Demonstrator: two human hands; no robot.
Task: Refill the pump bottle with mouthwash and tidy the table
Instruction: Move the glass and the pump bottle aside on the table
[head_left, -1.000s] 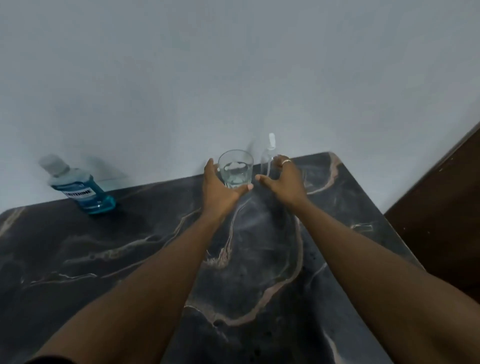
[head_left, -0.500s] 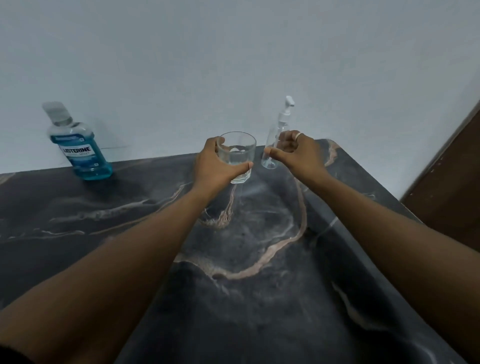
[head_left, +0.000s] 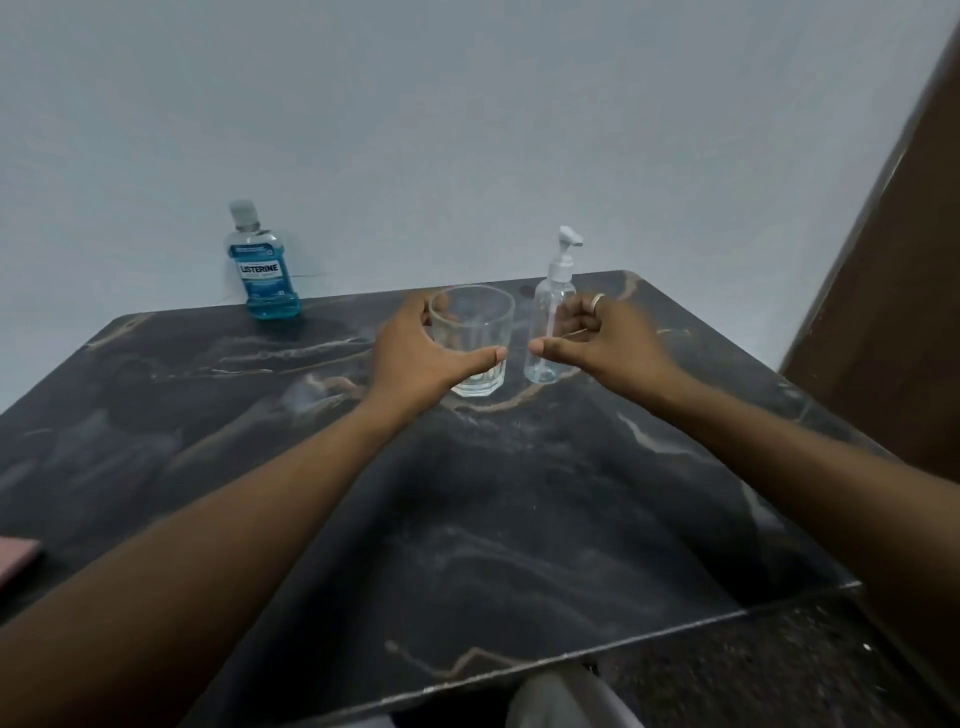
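1. Mouthwash bottle (head_left: 265, 265): upright at the back left of the table (head_left: 519, 519), near the wall. Blue liquid up to about the shoulder, cap on, "LISTERINE" label facing the camera.
2. Glass (head_left: 475, 332): clear tumbler with a thick base, standing on the table at back centre. Can't tell if there is any clear liquid in it.
3. Pump bottle (head_left: 550, 322): clear plastic with a white pump head on, upright just right of the glass, close to it but not touching. It is see-through, with the dip tube showing inside. Looks empty, but a little clear liquid at the bottom can't be ruled out.
4. Left hand (head_left: 415, 358): wrapped on the glass, with the thumb across its front lower wall and the fingers round the far left side.
5. Right hand (head_left: 608, 343): at the pump bottle, with the thumb stretched across the front of its lower body and the fingers curled by its right side. There is a ring (head_left: 598, 301) on one finger. Can't tell whether it is a real grip or only close to the bottle.
6. The hands are apart, one on each container.
7. Pink flat thing (head_left: 15, 561) at the left table edge, cut off by the frame.
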